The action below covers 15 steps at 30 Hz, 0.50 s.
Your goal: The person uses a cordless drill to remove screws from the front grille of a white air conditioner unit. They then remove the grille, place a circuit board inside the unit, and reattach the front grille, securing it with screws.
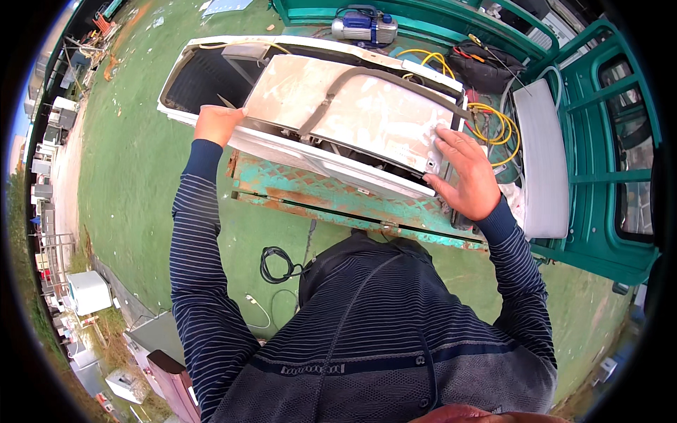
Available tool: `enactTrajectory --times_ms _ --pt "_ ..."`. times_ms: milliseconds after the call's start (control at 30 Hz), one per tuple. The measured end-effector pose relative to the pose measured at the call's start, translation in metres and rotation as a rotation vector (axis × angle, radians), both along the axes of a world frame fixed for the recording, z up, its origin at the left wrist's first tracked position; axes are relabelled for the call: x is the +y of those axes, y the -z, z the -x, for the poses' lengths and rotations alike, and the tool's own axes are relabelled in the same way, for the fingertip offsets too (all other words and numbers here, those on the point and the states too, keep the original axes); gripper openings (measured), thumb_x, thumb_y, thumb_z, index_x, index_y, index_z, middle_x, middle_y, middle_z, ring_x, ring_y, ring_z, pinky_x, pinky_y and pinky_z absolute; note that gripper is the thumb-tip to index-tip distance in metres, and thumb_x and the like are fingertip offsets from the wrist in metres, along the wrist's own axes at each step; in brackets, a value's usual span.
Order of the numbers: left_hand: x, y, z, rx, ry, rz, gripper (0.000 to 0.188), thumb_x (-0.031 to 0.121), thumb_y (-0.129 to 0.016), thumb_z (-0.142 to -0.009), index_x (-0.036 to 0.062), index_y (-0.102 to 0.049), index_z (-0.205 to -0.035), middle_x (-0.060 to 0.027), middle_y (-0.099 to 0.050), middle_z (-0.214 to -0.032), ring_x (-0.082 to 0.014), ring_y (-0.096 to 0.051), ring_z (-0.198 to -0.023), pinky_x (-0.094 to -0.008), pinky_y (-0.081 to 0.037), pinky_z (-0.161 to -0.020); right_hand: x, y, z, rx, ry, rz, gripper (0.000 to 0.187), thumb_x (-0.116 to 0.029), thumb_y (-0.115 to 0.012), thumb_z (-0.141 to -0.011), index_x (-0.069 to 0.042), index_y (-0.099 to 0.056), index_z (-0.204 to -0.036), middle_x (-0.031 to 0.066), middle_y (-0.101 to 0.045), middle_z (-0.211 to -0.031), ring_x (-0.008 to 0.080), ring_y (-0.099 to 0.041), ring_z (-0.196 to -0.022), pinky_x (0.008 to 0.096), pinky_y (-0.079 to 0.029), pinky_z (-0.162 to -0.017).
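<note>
A long white air conditioner outdoor unit [300, 156] lies on its side, with its dark finned interior [204, 79] exposed at the left. Across its opening rests a pale, worn metal panel [296, 92] with a grey foam strip [384, 76] on it. My left hand [215, 125] is closed at the panel's near left corner, its thumb tip against it. A small dark pointed piece shows beside those fingers; what they hold is hidden. My right hand [469, 173] lies on the panel's right end, fingers stretched and thumb apart along the near corner.
The unit sits on a rusty green truck bed [282, 187]. Behind stands a blue and silver vacuum pump [364, 28]. Yellow hoses [504, 134], a black tool bag [486, 67] and a white casing [543, 162] are at right. A black cable [276, 264] lies on the green floor.
</note>
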State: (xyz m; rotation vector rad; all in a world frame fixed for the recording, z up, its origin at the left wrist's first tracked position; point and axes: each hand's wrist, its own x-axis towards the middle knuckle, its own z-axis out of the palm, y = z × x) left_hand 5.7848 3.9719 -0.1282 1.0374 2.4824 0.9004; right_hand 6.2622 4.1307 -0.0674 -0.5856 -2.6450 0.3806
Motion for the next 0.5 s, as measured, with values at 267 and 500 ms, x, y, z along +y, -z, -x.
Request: enactTrajectory --times_ms 267,500 --pt "-0.006 -0.006 -0.011 -0.056 -0.057 -0.228 0.030 0.024 -0.077 -0.084 -0.0045 -0.071 -0.076 0.0007 -0.063 -0.067 -0.0056 -0.049 -0.060 -0.0245 -0.039 -0.058 0.009 0.005 -0.008 -0.008 0.019 -0.016 0.050 -0.024 -0.082 -0.071 -0.002 -0.067 -0.113 0.0129 -0.058 -0.133 0.0432 -0.043 -0.131 0.0500 -0.038 -0.106" --pt "-0.019 -0.062 -0.146 -0.978 -0.171 -0.606 0.020 0.021 -0.058 -0.097 0.0017 -0.059 -0.096 0.0051 -0.039 -0.064 -0.0058 -0.034 -0.051 -0.0208 -0.030 -0.044 0.012 0.014 -0.016 0.118 0.094 0.039 0.044 -0.024 -0.079 -0.076 -0.003 -0.067 -0.113 0.0131 -0.060 -0.128 0.0395 -0.047 -0.128 0.0481 -0.041 -0.103"
